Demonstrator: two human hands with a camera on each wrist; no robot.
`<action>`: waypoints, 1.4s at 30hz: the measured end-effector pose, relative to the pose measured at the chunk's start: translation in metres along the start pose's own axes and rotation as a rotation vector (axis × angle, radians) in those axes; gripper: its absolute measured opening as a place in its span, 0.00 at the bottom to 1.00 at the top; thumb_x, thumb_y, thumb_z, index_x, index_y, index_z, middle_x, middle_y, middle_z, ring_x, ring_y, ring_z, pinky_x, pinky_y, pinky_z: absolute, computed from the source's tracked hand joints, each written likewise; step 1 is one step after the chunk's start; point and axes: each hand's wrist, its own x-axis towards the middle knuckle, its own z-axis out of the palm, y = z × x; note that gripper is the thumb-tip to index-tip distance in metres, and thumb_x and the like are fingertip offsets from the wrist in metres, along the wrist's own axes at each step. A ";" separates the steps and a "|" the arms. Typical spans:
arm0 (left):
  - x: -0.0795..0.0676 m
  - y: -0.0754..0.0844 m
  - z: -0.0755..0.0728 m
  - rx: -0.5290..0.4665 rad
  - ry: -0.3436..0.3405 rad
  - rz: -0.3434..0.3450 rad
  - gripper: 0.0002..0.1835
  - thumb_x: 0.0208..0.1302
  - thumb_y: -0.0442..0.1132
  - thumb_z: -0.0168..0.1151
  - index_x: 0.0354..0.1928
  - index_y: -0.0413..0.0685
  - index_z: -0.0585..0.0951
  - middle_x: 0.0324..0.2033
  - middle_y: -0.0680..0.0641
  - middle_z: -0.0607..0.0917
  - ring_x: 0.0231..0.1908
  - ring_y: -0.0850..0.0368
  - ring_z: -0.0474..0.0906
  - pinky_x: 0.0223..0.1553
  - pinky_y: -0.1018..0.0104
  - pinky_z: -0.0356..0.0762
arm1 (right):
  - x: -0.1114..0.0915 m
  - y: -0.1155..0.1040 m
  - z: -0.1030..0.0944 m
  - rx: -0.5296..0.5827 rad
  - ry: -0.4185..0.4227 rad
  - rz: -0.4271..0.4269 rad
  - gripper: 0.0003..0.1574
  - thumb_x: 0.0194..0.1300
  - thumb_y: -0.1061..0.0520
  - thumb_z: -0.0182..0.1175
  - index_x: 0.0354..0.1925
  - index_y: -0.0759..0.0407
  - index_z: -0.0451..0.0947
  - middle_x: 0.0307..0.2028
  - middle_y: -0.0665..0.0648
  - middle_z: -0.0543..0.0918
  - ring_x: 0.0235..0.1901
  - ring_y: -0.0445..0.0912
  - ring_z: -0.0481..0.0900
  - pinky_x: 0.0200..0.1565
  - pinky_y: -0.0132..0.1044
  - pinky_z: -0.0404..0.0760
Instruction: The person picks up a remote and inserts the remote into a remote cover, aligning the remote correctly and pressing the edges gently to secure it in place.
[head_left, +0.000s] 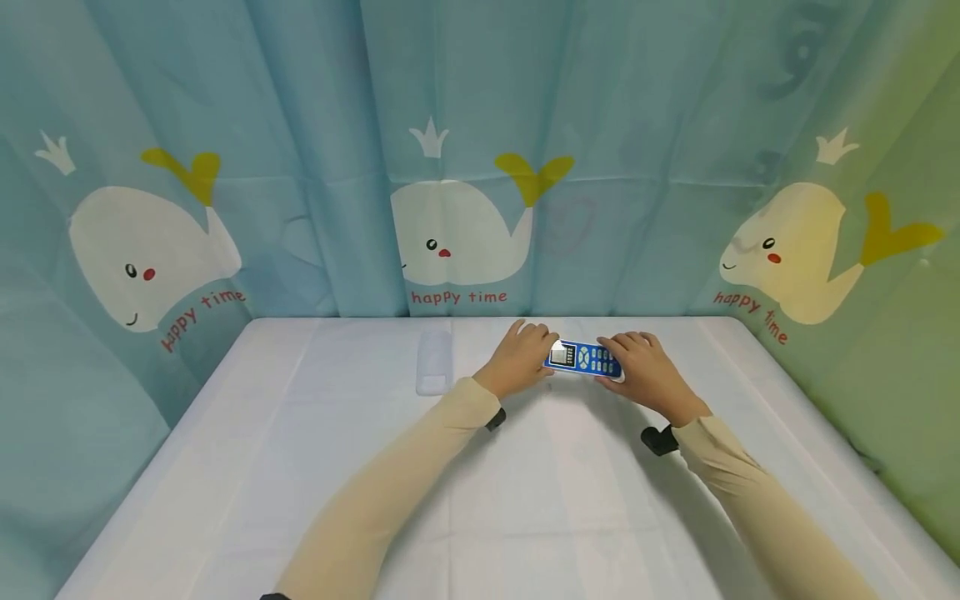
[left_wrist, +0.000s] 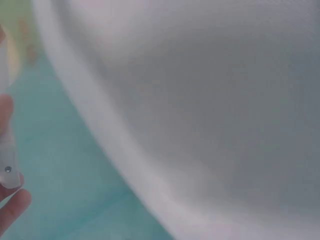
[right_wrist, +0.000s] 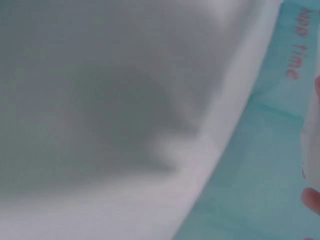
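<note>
Both hands hold a blue-faced remote control (head_left: 584, 358) with a small grey screen and pale buttons, sideways above the far part of the table. My left hand (head_left: 517, 360) grips its screen end; my right hand (head_left: 643, 370) grips the keypad end. To the left, a pale translucent remote cover (head_left: 435, 363) lies on the tabletop, apart from both hands. The left wrist view catches the white underside of the remote (left_wrist: 9, 165), with a small screw, and some fingertips (left_wrist: 15, 207). Only a white strip of the remote (right_wrist: 312, 145) and fingertips (right_wrist: 312, 199) enter the right wrist view.
A white cloth covers the table (head_left: 262, 467), whose far edge meets a blue-green curtain (head_left: 330, 167) printed with whales. The curtain also hangs along the left and right sides. Dark wrist straps (head_left: 660, 440) show below the sleeves.
</note>
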 end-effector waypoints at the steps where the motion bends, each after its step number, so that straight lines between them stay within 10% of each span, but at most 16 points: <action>1: -0.003 -0.001 -0.003 -0.006 0.013 -0.001 0.30 0.58 0.56 0.63 0.60 0.50 0.72 0.52 0.51 0.78 0.55 0.55 0.74 0.66 0.55 0.61 | 0.000 -0.003 -0.003 0.001 0.004 0.007 0.41 0.45 0.45 0.74 0.53 0.64 0.76 0.43 0.64 0.82 0.48 0.59 0.77 0.55 0.59 0.68; 14: -0.043 -0.005 -0.033 0.013 0.323 -0.003 0.31 0.50 0.56 0.70 0.55 0.51 0.77 0.48 0.51 0.81 0.52 0.56 0.76 0.63 0.56 0.66 | -0.003 -0.036 -0.037 0.064 0.211 -0.018 0.43 0.38 0.48 0.78 0.52 0.63 0.76 0.40 0.63 0.77 0.44 0.60 0.75 0.53 0.58 0.69; 23: -0.062 -0.008 -0.050 -0.231 0.380 -0.014 0.33 0.49 0.46 0.73 0.58 0.45 0.75 0.49 0.46 0.78 0.52 0.52 0.75 0.62 0.58 0.68 | -0.002 -0.050 -0.048 0.114 0.266 -0.050 0.40 0.35 0.47 0.79 0.47 0.61 0.79 0.38 0.63 0.78 0.42 0.59 0.75 0.51 0.58 0.71; 33: -0.069 -0.019 -0.067 -0.388 0.202 -0.045 0.41 0.52 0.49 0.70 0.67 0.49 0.65 0.55 0.47 0.77 0.56 0.52 0.74 0.62 0.56 0.67 | 0.001 -0.055 -0.053 0.096 0.345 -0.086 0.40 0.32 0.47 0.80 0.46 0.60 0.81 0.38 0.63 0.79 0.41 0.58 0.75 0.51 0.57 0.71; 42: -0.071 -0.018 -0.072 -0.413 0.138 -0.045 0.31 0.52 0.47 0.70 0.59 0.49 0.73 0.46 0.49 0.80 0.41 0.57 0.77 0.49 0.63 0.77 | 0.004 -0.061 -0.051 0.075 0.365 -0.129 0.40 0.31 0.51 0.81 0.46 0.63 0.79 0.39 0.63 0.81 0.41 0.57 0.78 0.53 0.56 0.71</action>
